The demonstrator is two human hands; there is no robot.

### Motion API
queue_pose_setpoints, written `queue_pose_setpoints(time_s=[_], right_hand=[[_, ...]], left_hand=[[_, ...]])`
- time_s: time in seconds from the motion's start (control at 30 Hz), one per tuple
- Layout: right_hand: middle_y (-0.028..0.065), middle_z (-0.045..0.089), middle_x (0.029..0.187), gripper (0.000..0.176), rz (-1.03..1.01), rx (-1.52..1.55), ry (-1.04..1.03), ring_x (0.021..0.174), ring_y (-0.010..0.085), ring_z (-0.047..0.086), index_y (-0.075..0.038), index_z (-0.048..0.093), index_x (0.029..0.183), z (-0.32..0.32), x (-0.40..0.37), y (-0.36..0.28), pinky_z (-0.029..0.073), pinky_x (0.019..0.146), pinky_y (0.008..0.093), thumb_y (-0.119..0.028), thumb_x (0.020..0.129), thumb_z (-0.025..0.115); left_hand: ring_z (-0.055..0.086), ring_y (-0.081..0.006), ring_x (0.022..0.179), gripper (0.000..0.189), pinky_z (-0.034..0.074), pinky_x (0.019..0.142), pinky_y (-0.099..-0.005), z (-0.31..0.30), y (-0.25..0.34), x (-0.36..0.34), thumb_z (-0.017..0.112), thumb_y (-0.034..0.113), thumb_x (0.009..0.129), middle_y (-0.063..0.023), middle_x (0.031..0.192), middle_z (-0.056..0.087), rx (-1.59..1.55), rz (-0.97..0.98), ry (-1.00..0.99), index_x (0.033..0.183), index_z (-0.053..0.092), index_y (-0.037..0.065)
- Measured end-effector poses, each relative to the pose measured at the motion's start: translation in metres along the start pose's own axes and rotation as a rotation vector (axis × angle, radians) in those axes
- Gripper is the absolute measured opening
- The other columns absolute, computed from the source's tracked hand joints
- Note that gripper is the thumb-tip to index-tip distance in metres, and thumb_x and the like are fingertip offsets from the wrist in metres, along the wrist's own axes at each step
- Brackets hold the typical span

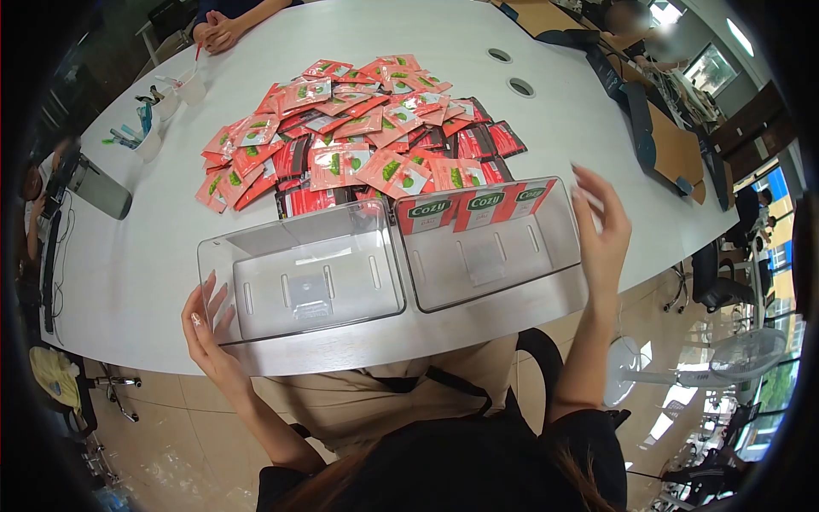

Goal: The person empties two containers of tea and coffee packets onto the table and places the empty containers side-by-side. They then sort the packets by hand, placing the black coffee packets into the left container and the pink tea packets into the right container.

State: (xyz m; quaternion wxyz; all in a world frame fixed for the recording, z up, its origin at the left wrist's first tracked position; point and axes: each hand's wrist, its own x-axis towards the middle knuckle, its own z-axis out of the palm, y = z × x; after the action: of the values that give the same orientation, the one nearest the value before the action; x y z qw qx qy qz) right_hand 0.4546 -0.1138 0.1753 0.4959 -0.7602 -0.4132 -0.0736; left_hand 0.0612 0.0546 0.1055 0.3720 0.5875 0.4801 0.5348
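Note:
Two clear plastic bins stand side by side at the table's near edge. Nothing lies inside the left bin. In the right bin, several red-and-white Cozy sachets stand upright in a row along the back wall. My left hand is at the left wall of the left bin, fingers apart and resting against the plastic. Beside the right wall of the right bin, my right hand is raised with its fingers spread, holding nothing. Behind the bins lies a heap of pink and red sachets, some with dark red backs showing.
Cups with pens and a grey tumbler stand at the left of the white table. Open cardboard boxes lie along the right edge. Across the table are another person's clasped hands. A fan stands at right.

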Motion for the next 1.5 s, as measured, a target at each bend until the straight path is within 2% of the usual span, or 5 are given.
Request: queue_pose_setpoints(time_s=[0.23,0.43,0.63,1.27,1.5], right_hand=[[0.0157,0.069,0.104,0.062,-0.055,-0.37,-0.817,0.095,0.0239,0.066,0.002,0.064,0.117,0.063,0.131,0.03,0.054,0.076,0.0352,-0.043,0.076,0.079],[0.0116,0.061,0.083,0.086,0.095,-0.519,-0.977,0.076,0.0184,0.063,0.007,0.055,0.124,0.117,0.156,0.036,0.052,0.061,0.0304,-0.036,0.059,0.09],[0.0073,0.056,0.086,0.066,0.347,-0.384,-1.044,0.071,0.0139,0.056,0.002,0.061,0.11,0.116,0.166,0.04,0.047,0.058,0.0262,-0.029,0.06,0.091],[0.0157,0.072,0.1,0.027,-0.283,-0.062,0.123,0.084,0.0133,0.067,-0.001,0.063,0.111,0.008,0.041,-0.011,0.051,0.069,0.0264,-0.004,0.085,0.07],[0.0055,0.071,0.11,0.045,-0.779,-0.333,0.129,0.099,0.0269,0.062,-0.013,0.071,0.109,0.013,-0.047,-0.05,0.052,0.081,0.0351,0.005,0.068,0.074]], left_hand=[[0.058,-0.0317,0.117,0.052,0.045,0.096,-0.0442,-0.003,-0.004,0.0,0.031,0.044,0.101,-0.0176,0.13,0.059,0.033,-0.008,-0.025,0.13,0.051,0.005],[0.06,-0.0319,0.115,0.057,0.045,0.096,-0.0438,-0.001,-0.003,-0.003,0.031,0.047,0.1,-0.0184,0.13,0.059,0.025,-0.001,-0.026,0.131,0.05,0.003],[0.062,-0.0326,0.111,0.049,0.051,0.088,-0.0405,0.001,0.005,-0.004,0.031,0.038,0.103,-0.0193,0.129,0.059,-0.01,-0.039,-0.009,0.13,0.05,0.002],[0.048,-0.0368,0.13,0.092,0.045,0.103,-0.0453,0.012,0.012,-0.025,0.067,0.055,0.084,-0.0266,0.141,0.045,-0.09,0.127,-0.322,0.144,0.034,-0.008],[0.048,-0.0361,0.13,0.075,0.047,0.101,-0.0423,0.044,0.041,-0.044,0.066,0.036,0.087,-0.0249,0.14,0.046,-0.158,0.008,-0.317,0.142,0.038,-0.008]])
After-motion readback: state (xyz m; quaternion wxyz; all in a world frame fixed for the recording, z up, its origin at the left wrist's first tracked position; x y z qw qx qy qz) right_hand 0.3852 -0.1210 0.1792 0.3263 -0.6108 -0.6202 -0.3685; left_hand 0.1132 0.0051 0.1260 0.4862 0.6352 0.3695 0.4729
